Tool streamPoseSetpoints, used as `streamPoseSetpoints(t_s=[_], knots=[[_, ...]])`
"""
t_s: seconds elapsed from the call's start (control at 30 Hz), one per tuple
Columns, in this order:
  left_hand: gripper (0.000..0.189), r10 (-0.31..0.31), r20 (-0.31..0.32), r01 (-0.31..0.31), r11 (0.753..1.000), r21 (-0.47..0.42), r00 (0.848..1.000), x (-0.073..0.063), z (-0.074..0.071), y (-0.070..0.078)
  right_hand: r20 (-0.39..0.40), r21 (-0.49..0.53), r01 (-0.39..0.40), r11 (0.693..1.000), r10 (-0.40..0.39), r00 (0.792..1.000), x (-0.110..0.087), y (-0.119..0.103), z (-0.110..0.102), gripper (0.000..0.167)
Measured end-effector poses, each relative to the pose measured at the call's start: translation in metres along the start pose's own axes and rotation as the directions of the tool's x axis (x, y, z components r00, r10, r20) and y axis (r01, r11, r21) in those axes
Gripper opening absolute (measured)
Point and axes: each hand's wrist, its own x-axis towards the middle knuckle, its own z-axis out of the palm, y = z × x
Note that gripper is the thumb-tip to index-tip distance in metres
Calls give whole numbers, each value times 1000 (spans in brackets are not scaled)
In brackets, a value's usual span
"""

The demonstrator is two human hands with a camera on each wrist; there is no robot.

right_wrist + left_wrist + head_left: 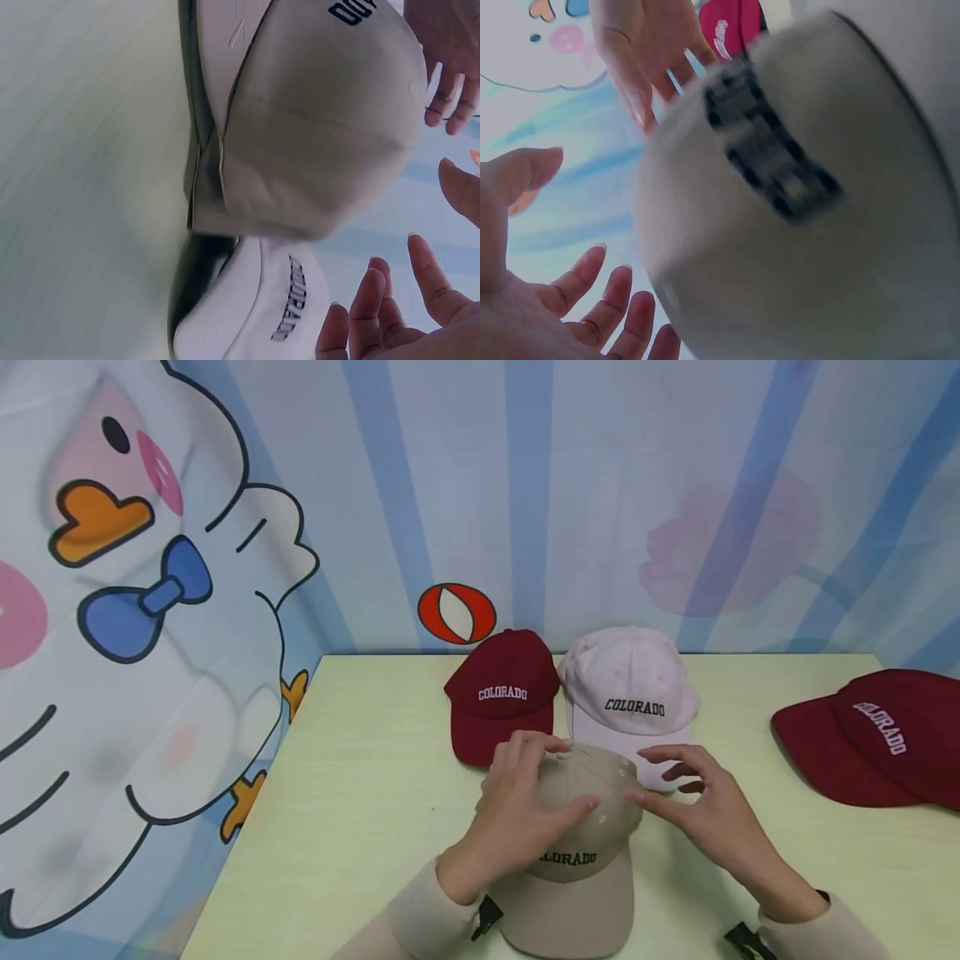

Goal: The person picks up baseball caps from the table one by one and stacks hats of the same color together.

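Note:
A beige baseball cap (588, 902) with dark COLORADO lettering sits near the front of the table, brim toward me. My left hand (517, 810) is over the cap's left side with fingers spread, hiding part of the lettering. Beside the crown's right side is my right hand (693, 802), its fingers loosely bent and apart. In the left wrist view the left hand (577, 307) stands off the crown, and the beige cap (727, 262) shows large and blurred. The right wrist view shows the right hand (412, 322) apart from the cap, with nothing in it.
Behind the beige cap stand a dark red cap (502, 693) and a white cap (633, 685), side by side, both lettered COLORADO. Another dark red cap (892, 743) lies at the right, partly out of frame. A printed cartoon backdrop (465, 460) rises behind the pale table (360, 760).

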Motion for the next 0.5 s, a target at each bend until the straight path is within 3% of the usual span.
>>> streamPoseSetpoints(t_s=[0.13, 0.33, 0.5], knots=[[50, 4, 63, -2, 1000, -21, 998, 4, 10, 17, -24, -8, -21, 1000, 21, 1000, -4, 7, -11, 49], [44, -34, 187, 65, 985, -162, 982, 10, 30, 39, -58, -23, -45, 999, 44, 997, -11, 19, -27, 49], [41, -58, 217, 108, 969, -223, 974, 13, 46, 54, -76, -23, -81, 996, 79, 994, -16, 32, -41, 51]])
